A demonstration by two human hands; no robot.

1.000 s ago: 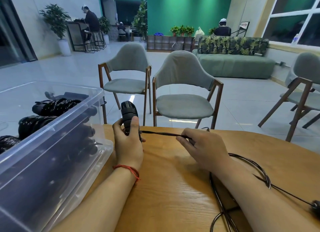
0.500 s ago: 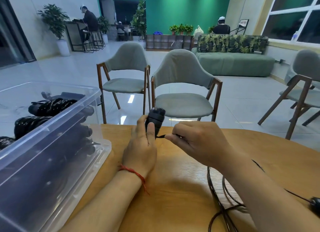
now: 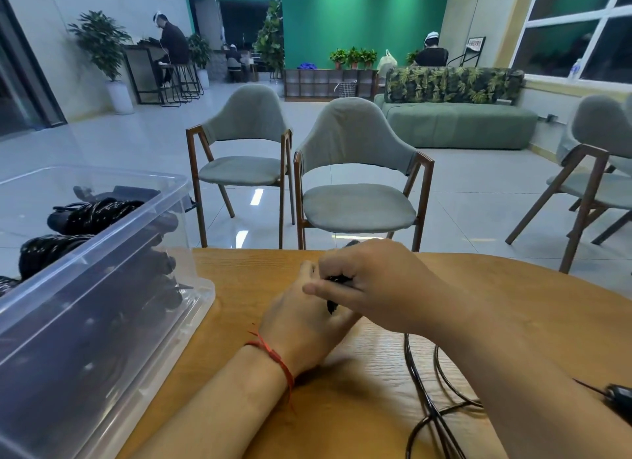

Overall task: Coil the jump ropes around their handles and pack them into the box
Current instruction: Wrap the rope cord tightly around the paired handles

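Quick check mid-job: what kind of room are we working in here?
Likely an office lounge or shared common area: a green sofa, grey armchairs, and a person seated at a high counter.

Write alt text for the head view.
A left hand grips a black jump-rope handle above a wooden table; the right hand curls over it, thin black rope trailing below. A clear plastic box of coiled black ropes stands left.

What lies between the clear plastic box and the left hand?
Only bare wooden tabletop separates the clear plastic box from the left hand; head view.
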